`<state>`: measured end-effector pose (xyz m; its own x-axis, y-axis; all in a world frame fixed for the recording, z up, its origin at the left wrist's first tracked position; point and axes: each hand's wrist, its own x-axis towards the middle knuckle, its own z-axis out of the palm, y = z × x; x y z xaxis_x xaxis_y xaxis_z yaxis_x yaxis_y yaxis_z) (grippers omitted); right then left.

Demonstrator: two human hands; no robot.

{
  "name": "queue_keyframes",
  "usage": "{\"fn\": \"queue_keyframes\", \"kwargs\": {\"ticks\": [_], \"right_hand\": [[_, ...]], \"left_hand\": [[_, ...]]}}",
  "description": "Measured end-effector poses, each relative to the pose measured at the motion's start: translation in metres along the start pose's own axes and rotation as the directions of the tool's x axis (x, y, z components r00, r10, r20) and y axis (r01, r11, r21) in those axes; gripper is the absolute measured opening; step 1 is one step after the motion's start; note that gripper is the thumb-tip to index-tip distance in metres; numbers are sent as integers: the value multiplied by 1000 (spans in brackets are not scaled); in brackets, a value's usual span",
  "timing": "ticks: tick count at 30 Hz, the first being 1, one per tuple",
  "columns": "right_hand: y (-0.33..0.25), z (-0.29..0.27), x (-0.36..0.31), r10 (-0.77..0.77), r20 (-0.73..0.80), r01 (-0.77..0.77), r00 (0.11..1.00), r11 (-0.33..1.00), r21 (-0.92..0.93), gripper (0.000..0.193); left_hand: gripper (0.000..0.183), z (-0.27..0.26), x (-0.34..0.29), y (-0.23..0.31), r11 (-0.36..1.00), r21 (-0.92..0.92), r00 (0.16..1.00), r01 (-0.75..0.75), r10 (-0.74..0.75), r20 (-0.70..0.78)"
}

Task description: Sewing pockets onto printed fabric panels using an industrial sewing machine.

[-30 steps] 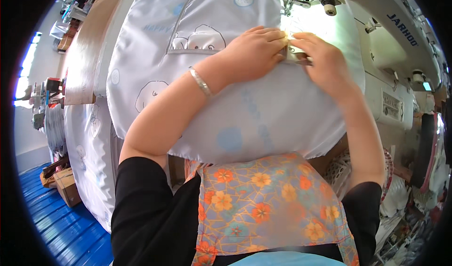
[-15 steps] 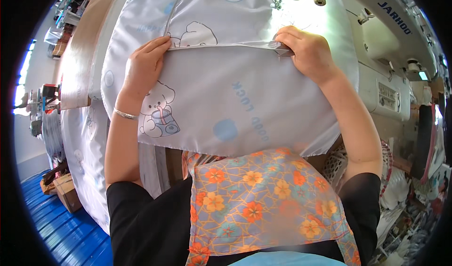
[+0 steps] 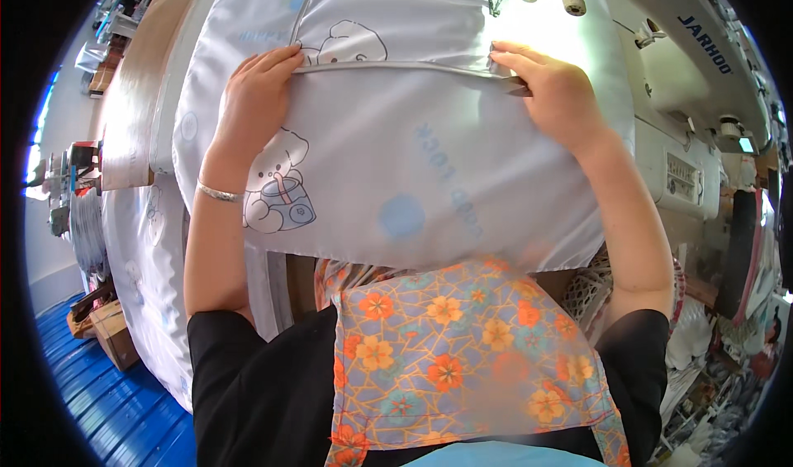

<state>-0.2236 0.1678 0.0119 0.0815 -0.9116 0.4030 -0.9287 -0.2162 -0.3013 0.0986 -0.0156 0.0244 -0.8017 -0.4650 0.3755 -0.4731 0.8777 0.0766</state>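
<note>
A pale grey satiny fabric (image 3: 347, 153) with cartoon dogs and blue dots is spread in front of me. Across it, from hand to hand, runs a narrow raised seam (image 3: 396, 66). My left hand (image 3: 260, 95) is closed on the seam's left end, fingers together and thumb hidden. At the right end, my right hand (image 3: 557, 91) grips the fabric between bent fingers. A dark pointed metal tip, like a snips blade (image 3: 516, 88), pokes out under that hand; its handle is hidden. Just beyond stands the sewing machine's needle and presser foot area (image 3: 496, 0), brightly lit.
The sewing machine's arm (image 3: 686, 29) rises at the right, above its pale bed (image 3: 681, 170). More printed fabric (image 3: 144, 252) hangs at the left beside a wooden board (image 3: 136, 95). A floral apron (image 3: 462, 360) covers my lap, next to a white woven basket (image 3: 586, 293).
Both hands have moved slightly away from me, carrying the seam and fabric toward the machine. The right hand has also shifted a little right, and the seam looks straighter and flatter.
</note>
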Motion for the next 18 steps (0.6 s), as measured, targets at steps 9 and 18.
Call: {"fn": "queue_keyframes", "kwargs": {"ticks": [9, 18], "right_hand": [[-1, -10, -6, 158, 26, -159, 987, 940, 303, 26], [1, -3, 2, 126, 26, -128, 992, 944, 305, 14]], "left_hand": [[13, 61, 69, 128, 938, -171, 952, -303, 288, -108], [6, 74, 78, 140, 949, -231, 960, -212, 158, -231]]}}
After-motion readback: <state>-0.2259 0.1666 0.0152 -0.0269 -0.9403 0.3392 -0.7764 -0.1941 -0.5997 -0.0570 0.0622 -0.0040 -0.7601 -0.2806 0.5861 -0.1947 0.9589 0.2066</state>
